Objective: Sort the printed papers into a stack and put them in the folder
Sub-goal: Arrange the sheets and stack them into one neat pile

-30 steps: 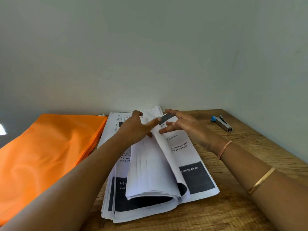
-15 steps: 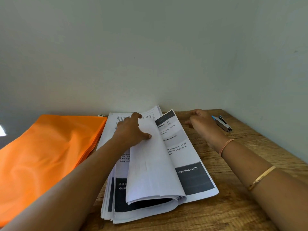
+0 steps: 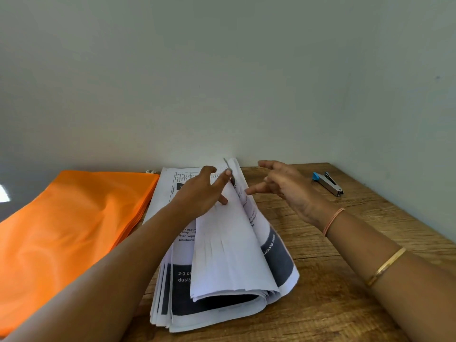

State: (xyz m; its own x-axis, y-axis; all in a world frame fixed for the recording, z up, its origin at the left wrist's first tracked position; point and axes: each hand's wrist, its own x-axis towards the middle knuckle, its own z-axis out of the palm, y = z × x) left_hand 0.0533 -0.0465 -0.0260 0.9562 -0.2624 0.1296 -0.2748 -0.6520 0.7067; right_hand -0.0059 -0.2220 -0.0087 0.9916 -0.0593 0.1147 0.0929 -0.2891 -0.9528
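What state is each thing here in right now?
Printed papers: stacked on the table, upper sheets bent over leftward.
Left hand: holds the bent sheets.
Right hand: open, in the air, holding nothing.
Orange folders: closed, lying flat.
Stapler: resting on the table, untouched.

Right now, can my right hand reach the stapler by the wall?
Probably yes. The right hand hovers open and empty beside the papers, and only bare wooden table lies between it and the stapler. The left hand holds the turned papers, away from that path.
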